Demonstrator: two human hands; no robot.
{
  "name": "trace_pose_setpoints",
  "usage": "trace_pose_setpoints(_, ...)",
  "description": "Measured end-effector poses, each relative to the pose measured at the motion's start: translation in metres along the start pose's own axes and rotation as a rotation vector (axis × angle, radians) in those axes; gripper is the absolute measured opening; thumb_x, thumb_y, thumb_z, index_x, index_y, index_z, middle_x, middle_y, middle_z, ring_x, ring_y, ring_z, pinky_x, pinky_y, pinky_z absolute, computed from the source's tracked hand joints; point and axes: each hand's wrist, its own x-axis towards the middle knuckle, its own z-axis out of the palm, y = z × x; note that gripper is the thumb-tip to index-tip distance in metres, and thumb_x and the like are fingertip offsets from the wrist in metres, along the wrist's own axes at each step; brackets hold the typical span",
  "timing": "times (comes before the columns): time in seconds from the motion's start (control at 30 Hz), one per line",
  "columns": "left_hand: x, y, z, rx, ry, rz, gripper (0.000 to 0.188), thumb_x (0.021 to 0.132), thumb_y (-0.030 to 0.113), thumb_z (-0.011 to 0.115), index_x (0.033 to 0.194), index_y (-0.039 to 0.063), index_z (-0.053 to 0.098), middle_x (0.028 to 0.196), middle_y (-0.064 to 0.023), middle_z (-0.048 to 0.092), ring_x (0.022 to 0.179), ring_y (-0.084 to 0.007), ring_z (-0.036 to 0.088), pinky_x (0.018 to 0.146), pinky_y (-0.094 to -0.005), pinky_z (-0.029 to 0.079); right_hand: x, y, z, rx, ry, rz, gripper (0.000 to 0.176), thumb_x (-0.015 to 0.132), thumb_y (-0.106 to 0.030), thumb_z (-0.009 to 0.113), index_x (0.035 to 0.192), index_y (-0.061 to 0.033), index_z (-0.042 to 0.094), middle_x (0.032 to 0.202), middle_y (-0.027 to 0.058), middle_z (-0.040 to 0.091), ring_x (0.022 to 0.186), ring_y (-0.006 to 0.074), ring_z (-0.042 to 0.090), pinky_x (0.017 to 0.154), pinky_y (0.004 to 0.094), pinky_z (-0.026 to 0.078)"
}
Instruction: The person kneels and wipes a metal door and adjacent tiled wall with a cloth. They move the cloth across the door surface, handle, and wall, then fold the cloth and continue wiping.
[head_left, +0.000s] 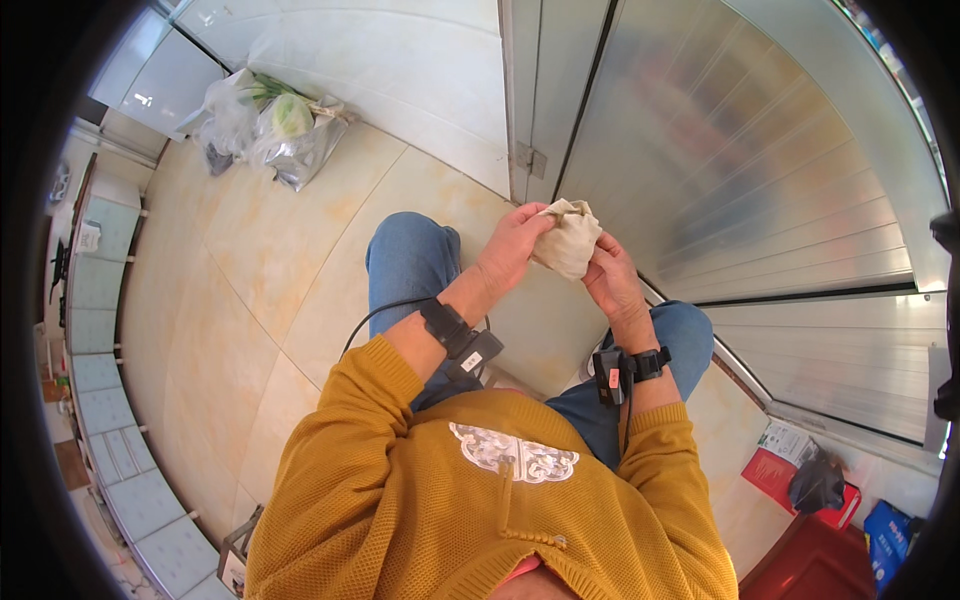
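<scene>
A crumpled beige cloth (566, 244) is held up between my two hands, beyond my knees and in front of a metal door. My left hand (517, 240) pinches its upper left edge between thumb and fingers. On the other side, my right hand (611, 274) grips the lower right edge. Folds gather at the top of the cloth, and whether it wraps anything cannot be seen. Each wrist wears a black strap with a small device; a black cable runs from it.
Plastic bags (274, 131) with green vegetables lie on the tiled floor (247, 247) by the white wall. The ribbed metal door (750, 172) stands close on the right. Light-blue cabinets (112, 405) line the left. At lower right are a black bag (817, 484) and a red surface (814, 562).
</scene>
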Motion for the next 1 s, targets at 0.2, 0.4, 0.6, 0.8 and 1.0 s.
trace_pose_setpoints(0.2,-0.006,-0.001,0.005,0.251,0.065,0.092,0.037,0.089,0.017,0.052,0.123,0.002,0.049,0.112,-0.0073,0.056,0.104,-0.0134,0.051,0.089,-0.0264,0.041,0.003,0.004,-0.011,0.121,-0.037,-0.013,0.023,0.087,-0.004,0.053,0.11,-0.0003,0.056,0.106,0.0084,0.061,0.097,0.0175,0.06,0.088,0.0327,0.048)
trace_pose_setpoints(0.4,-0.007,-0.005,-0.001,0.436,-0.158,0.174,0.048,0.091,0.024,0.053,0.133,0.003,0.04,0.126,-0.0081,0.048,0.113,-0.0148,0.047,0.094,-0.027,0.038,0.003,0.004,-0.012,0.158,-0.037,-0.054,0.025,0.089,-0.005,0.052,0.114,-0.0014,0.053,0.109,0.0073,0.06,0.098,0.0168,0.059,0.088,0.0314,0.048)
trace_pose_setpoints(0.6,-0.006,-0.013,0.002,0.58,-0.236,0.218,0.063,0.087,0.031,0.06,0.137,0.003,0.033,0.128,-0.0097,0.048,0.115,-0.0165,0.046,0.095,-0.0289,0.038,0.006,0.006,-0.011,0.021,-0.087,-0.157,0.032,0.089,-0.006,0.05,0.12,-0.0019,0.049,0.113,0.007,0.058,0.101,0.0185,0.058,0.089,0.031,0.048)
trace_pose_setpoints(0.8,-0.012,-0.011,0.016,0.591,-0.166,0.253,0.065,0.079,0.027,0.068,0.13,0.001,0.039,0.119,-0.0102,0.053,0.109,-0.0173,0.05,0.093,-0.0302,0.041,0.001,0.006,-0.006,-0.003,-0.001,-0.137,0.029,0.089,-0.01,0.053,0.117,-0.0009,0.051,0.111,0.0076,0.058,0.101,0.0187,0.058,0.088,0.0311,0.047)
trace_pose_setpoints(1.0,-0.008,-0.008,0.026,0.598,0.03,0.268,0.052,0.076,0.023,0.071,0.117,-0.001,0.05,0.105,-0.0083,0.059,0.096,-0.0153,0.056,0.086,-0.0297,0.044,-0.004,-0.001,0.005,0.048,0.021,-0.072,0.028,0.089,-0.01,0.051,0.116,-0.0007,0.051,0.111,0.0091,0.058,0.101,0.0223,0.058,0.089,0.0368,0.047)
